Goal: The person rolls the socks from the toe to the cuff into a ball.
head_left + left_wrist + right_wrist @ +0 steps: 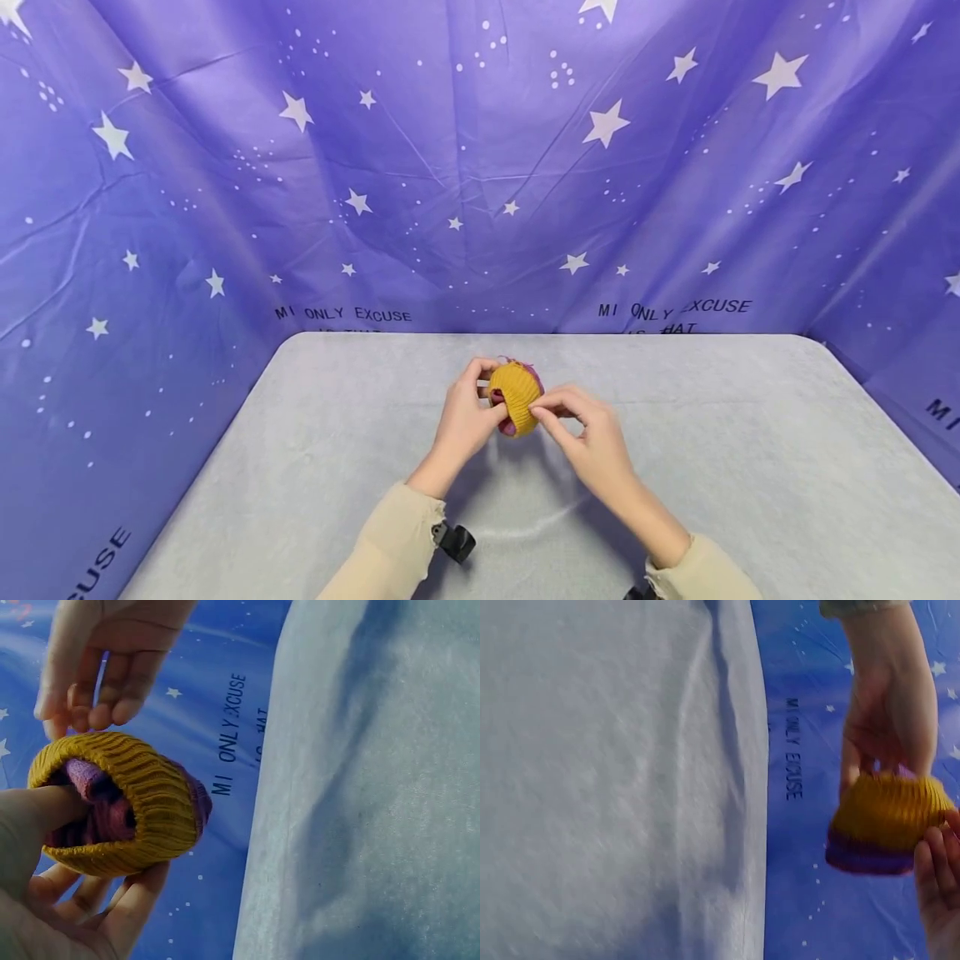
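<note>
A balled-up knit sock [517, 398] with a ribbed mustard cuff and a purple body is held up over the far part of the table. My left hand [467, 417] grips it, thumb inside the cuff's opening and fingers around the outside. In the left wrist view, bunched purple knit [109, 806] fills the opening. From the other side, my right hand [592, 433] pinches at the cuff's edge with thumb and forefinger. The right wrist view shows the purple end [866, 856] below the mustard ribbing, with my right fingertips [934, 847] at the cuff.
A pale grey cloth covers the table [337, 417], its far edge just behind my hands. A purple-blue curtain [465, 167] with white stars and lettering hangs behind and along both sides. A black camera mount [454, 542] sits at my left sleeve.
</note>
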`<state>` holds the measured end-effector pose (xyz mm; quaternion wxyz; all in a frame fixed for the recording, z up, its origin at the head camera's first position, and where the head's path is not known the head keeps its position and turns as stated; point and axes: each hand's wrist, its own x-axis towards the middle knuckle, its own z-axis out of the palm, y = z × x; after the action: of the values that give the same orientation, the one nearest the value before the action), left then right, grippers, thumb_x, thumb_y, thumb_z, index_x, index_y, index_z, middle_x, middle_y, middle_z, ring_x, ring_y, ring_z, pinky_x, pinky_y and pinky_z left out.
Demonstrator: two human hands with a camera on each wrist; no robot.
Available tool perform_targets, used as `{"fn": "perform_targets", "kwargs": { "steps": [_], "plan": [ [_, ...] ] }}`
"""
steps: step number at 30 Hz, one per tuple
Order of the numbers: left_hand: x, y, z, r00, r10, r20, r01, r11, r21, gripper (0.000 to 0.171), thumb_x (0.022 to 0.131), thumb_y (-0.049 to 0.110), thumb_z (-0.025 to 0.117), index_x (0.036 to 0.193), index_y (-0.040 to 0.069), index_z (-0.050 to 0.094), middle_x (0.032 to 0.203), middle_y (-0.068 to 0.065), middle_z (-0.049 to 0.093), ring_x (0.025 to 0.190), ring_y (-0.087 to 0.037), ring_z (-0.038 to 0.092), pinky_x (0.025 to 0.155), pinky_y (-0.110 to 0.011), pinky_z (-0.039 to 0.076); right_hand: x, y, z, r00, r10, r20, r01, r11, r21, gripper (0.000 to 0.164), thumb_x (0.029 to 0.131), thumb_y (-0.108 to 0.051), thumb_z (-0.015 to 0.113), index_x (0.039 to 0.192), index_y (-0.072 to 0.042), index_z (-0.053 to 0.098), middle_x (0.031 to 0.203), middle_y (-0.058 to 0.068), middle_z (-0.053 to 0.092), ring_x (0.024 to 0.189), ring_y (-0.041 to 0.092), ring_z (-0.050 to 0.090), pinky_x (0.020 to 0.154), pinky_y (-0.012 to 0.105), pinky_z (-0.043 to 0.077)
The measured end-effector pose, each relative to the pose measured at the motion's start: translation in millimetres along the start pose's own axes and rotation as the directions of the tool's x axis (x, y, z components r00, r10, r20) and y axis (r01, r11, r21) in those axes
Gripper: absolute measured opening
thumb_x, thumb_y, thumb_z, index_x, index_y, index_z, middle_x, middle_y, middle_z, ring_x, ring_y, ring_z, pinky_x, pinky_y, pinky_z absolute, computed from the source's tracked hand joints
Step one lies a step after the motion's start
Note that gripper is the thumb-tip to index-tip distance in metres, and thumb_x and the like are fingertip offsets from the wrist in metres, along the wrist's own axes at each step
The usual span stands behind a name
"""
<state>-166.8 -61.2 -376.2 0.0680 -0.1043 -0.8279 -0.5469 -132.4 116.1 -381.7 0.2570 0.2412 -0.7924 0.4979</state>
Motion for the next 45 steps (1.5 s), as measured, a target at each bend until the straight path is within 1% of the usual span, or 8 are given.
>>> {"fn": "perform_targets", "kwargs": {
  "steps": [5, 10, 13, 16, 20, 30, 37, 45],
  "plan": [
    [-1.8, 4.0, -2.0, 0.999, -0.025, 0.027, 0.025, 1.000, -0.002, 0.044, 0.077, 0.007, 0.076, 0.118, 0.008, 0.061, 0.106, -0.010, 0.062, 0.096, -0.023, 0.063, 0.081, -0.037, 0.055, 7, 9, -12, 0.968, 0.211, 0.137, -0.229, 0.965, 0.128, 0.039, 0.091, -0.008, 0.071, 0.129, -0.008, 0.062, 0.127, 0.013, 0.064, 0.109, 0.025, 0.066, 0.089, 0.023, 0.057],
    [-1.9, 8.7, -1.0, 0.998, -0.028, 0.050, 0.032, 0.997, -0.072, 0.045, 0.080, 0.010, 0.076, 0.119, 0.007, 0.055, 0.091, -0.006, 0.056, 0.093, -0.019, 0.059, 0.082, -0.034, 0.049, 12, 14, -20, 0.846, 0.383, 0.372, -0.501, 0.810, 0.304, 0.054, 0.099, -0.010, 0.057, 0.149, -0.001, 0.038, 0.143, 0.030, 0.049, 0.115, 0.023, 0.063, 0.092, 0.026, 0.056],
    [-3.6, 12.8, 0.4, 0.997, -0.030, 0.068, 0.044, 0.978, -0.205, 0.032, 0.086, 0.008, 0.071, 0.111, 0.002, 0.051, 0.100, -0.013, 0.064, 0.098, -0.023, 0.065, 0.085, -0.034, 0.056, 13, 15, -22, 0.795, 0.484, 0.365, -0.601, 0.714, 0.359, 0.052, 0.101, -0.011, 0.054, 0.148, 0.001, 0.036, 0.141, 0.029, 0.047, 0.108, 0.010, 0.063, 0.089, 0.028, 0.058],
    [-6.5, 17.0, 2.8, 0.998, -0.007, 0.057, 0.020, 0.973, -0.228, 0.021, 0.090, 0.013, 0.069, 0.101, -0.002, 0.060, 0.113, -0.016, 0.064, 0.106, -0.028, 0.064, 0.089, -0.037, 0.058, 14, 16, -22, 0.774, 0.562, 0.291, -0.633, 0.679, 0.372, 0.048, 0.101, -0.013, 0.055, 0.145, -0.001, 0.039, 0.139, 0.021, 0.047, 0.102, 0.003, 0.063, 0.086, 0.026, 0.058],
    [-9.6, 20.3, 8.7, 0.999, 0.046, 0.025, -0.044, 0.994, -0.104, 0.021, 0.086, 0.020, 0.077, 0.100, 0.005, 0.074, 0.107, -0.011, 0.063, 0.100, -0.025, 0.064, 0.087, -0.032, 0.059, 15, 15, -20, 0.770, 0.590, 0.243, -0.635, 0.676, 0.373, 0.050, 0.101, -0.015, 0.056, 0.145, -0.002, 0.037, 0.139, 0.019, 0.046, 0.100, 0.001, 0.064, 0.086, 0.024, 0.058],
    [-8.2, 18.2, 12.5, 0.991, 0.094, -0.097, -0.092, 0.995, 0.024, 0.004, 0.092, 0.011, 0.070, 0.091, 0.010, 0.073, 0.090, -0.004, 0.076, 0.081, -0.016, 0.074, 0.073, -0.019, 0.057, 14, 6, -9, 0.777, 0.620, 0.110, -0.621, 0.723, 0.303, 0.053, 0.099, -0.015, 0.061, 0.142, -0.002, 0.033, 0.136, 0.016, 0.043, 0.105, 0.010, 0.063, 0.079, 0.017, 0.057],
    [-5.5, 12.6, 14.5, 0.997, 0.038, -0.062, -0.044, 0.995, -0.089, 0.008, 0.086, 0.009, 0.076, 0.090, 0.004, 0.071, 0.098, -0.012, 0.069, 0.091, -0.023, 0.070, 0.077, -0.020, 0.059, 15, 5, -2, 0.787, 0.614, 0.051, -0.603, 0.750, 0.271, 0.056, 0.096, -0.014, 0.065, 0.139, -0.001, 0.032, 0.139, 0.019, 0.042, 0.120, 0.036, 0.056, 0.079, 0.016, 0.055],
    [1.5, -1.6, 12.1, 0.994, -0.099, 0.051, 0.109, 0.956, -0.272, 0.009, 0.096, 0.002, 0.061, 0.093, 0.000, 0.053, 0.076, -0.011, 0.065, 0.080, -0.015, 0.067, 0.078, -0.031, 0.060, 16, 14, 2, 0.744, 0.653, 0.140, -0.665, 0.703, 0.254, 0.048, 0.099, -0.018, 0.061, 0.136, 0.001, 0.037, 0.130, 0.023, 0.047, 0.094, 0.018, 0.066, 0.075, 0.027, 0.061]
  ]
}}
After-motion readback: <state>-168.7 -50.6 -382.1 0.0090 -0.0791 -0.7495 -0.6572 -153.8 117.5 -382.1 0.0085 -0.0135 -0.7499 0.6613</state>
